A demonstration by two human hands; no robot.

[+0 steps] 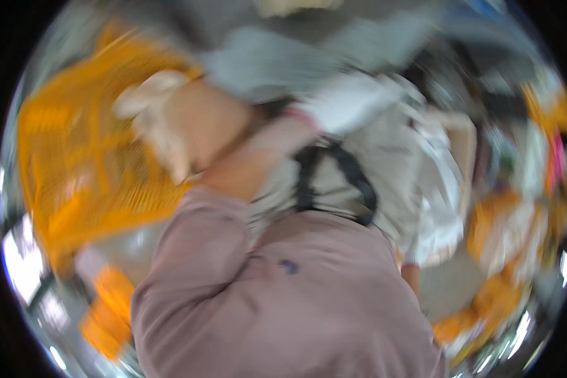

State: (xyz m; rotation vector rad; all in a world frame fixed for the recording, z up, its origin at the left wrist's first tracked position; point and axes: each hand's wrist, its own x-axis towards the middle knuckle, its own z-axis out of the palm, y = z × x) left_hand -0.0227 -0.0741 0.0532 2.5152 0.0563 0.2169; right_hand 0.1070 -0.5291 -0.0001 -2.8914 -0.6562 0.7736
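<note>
My left forearm crosses in front of me toward the upper middle, its sleeve pushed up. My left hand (356, 101), in a white work glove with a red cuff, is nearest a pale, creased heap at my front; motion smears its fingers. Low on the right is my right hand (438, 230), also in a white glove, beside a crumpled white thing (431, 154). Whether either hand holds anything I cannot tell. Just left of my left forearm, a blurred tan package (211, 120) lies at the edge of a yellow crate (57, 138).
Grey cloth with black straps (353, 176) lies against my body. Orange and white bags (504, 233) are heaped at the right. Another orange bundle (107, 312) sits at the lower left, below the crate. A grey surface (258, 60) spans the far middle.
</note>
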